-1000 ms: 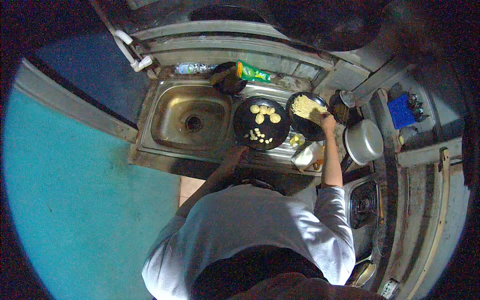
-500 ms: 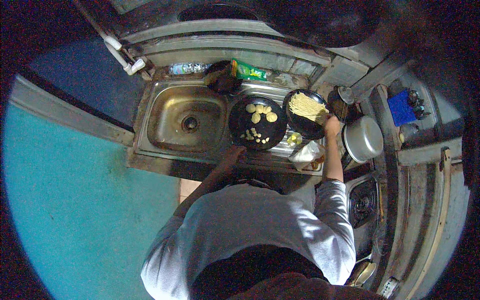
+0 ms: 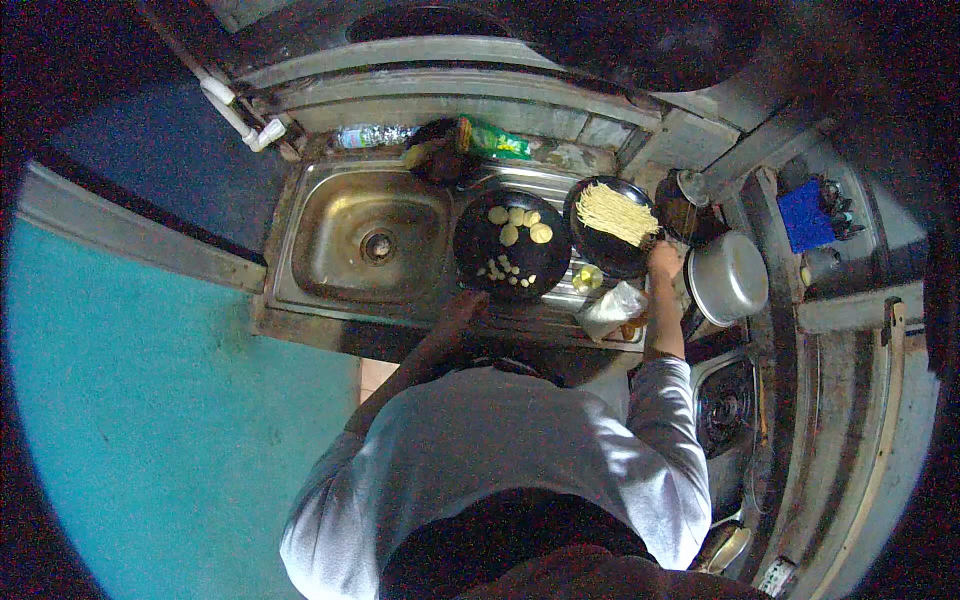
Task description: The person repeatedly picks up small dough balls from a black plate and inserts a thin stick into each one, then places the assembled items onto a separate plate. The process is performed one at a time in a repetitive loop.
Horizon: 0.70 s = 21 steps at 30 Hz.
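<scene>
A black round plate (image 3: 600,258) holds a mat of pale yellow noodles (image 3: 612,212) on the ribbed drainboard. My right hand (image 3: 663,262) is closed at this plate's right rim, beside the noodles' end. A small dark shape shows by its fingertips; I cannot make out what it grips. To the left lies another black plate (image 3: 470,248), with several pale round slices (image 3: 515,217) and smaller pale chunks (image 3: 522,280). My left hand (image 3: 468,304) rests in shadow at the counter's front edge, just below that plate. Its fingers are too dark to read.
Left of the plates is a steel sink basin (image 3: 330,265). A small yellowish bowl (image 3: 587,279) and a white plastic bag (image 3: 615,308) sit near my right forearm. A silver pot (image 3: 728,278) stands at the right. Behind lie a clear bottle (image 3: 375,136) and a green packet (image 3: 500,140).
My right hand has shifted slightly down, from the noodles' end to just below it at the plate's rim. The left hand stays in place. The whole view has moved slightly.
</scene>
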Available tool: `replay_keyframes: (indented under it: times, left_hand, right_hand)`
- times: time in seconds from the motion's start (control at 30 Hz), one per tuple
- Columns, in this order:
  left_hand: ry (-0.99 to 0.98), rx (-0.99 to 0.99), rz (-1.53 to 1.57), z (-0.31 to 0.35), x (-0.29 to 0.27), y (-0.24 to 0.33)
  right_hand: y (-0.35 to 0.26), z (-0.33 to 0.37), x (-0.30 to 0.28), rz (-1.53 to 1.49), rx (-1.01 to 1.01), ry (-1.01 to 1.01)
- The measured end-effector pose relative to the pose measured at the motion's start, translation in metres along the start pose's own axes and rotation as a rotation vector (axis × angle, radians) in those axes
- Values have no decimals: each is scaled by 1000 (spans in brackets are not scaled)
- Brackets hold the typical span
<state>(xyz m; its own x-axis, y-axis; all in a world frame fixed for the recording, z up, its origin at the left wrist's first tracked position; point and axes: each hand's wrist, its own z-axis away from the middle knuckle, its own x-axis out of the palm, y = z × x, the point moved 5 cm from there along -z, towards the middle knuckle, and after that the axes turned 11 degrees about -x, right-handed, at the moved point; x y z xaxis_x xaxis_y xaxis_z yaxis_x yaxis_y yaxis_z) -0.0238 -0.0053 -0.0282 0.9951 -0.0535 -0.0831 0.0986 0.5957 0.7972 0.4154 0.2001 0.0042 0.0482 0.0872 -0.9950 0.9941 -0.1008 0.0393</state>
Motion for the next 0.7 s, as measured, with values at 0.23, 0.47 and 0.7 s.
replay_keyframes:
  times: [0.23,0.47,0.7]
  left_hand:
    - [-63,-68,-20,4,-4,-2]
    - [-134,-248,369,-7,8,-14]
    - [-124,-146,106,-59,-19,-69]
  right_hand:
    - [-17,-6,-10,-7,-66,18]
    - [-194,76,-18,-702,-665,-265]
    - [-248,125,-12,-313,-744,-326]
